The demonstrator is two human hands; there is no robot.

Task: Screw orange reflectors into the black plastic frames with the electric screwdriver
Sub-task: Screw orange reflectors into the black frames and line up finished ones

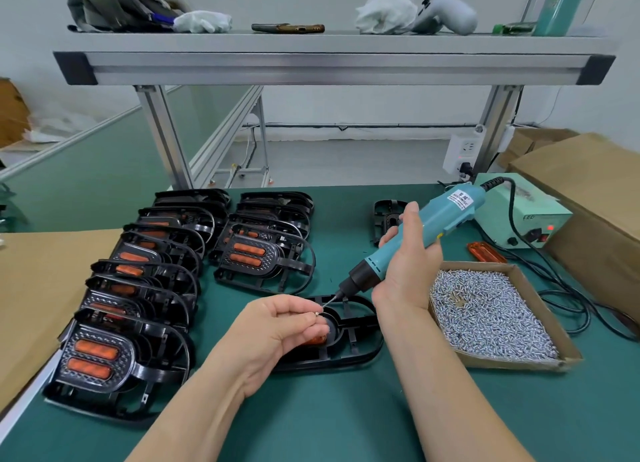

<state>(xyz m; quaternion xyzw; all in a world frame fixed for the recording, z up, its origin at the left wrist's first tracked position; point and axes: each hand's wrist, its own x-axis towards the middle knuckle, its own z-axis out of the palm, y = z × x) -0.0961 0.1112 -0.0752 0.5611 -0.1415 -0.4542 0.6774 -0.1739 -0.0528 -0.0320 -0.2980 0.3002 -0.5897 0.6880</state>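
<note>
Teal plastic electric screwdriver (426,239) slants down to the left, gripped round its barrel by the right hand (405,264); its thin bit ends just beside the small silver screw (317,313), which the left hand (277,326) pinches between thumb and forefinger, the other fingers curled; both hands are over the black oval plastic frame (360,338), which lies flat on the green table mat (346,413) near the middle; the left hand covers the frame's left end, where an edge of an orange reflector (318,340) shows under the fingers; the right wrist is at the frame's right end; just right of the frame sits a shallow cardboard tray (502,363) heaped with silver screws; to the left, two rows of overlapping finished black frames (138,288), fitted with orange reflectors, run from near to far; a loose orange reflector strip (486,252) lies far right, beside the pale green power box (519,215)
</note>
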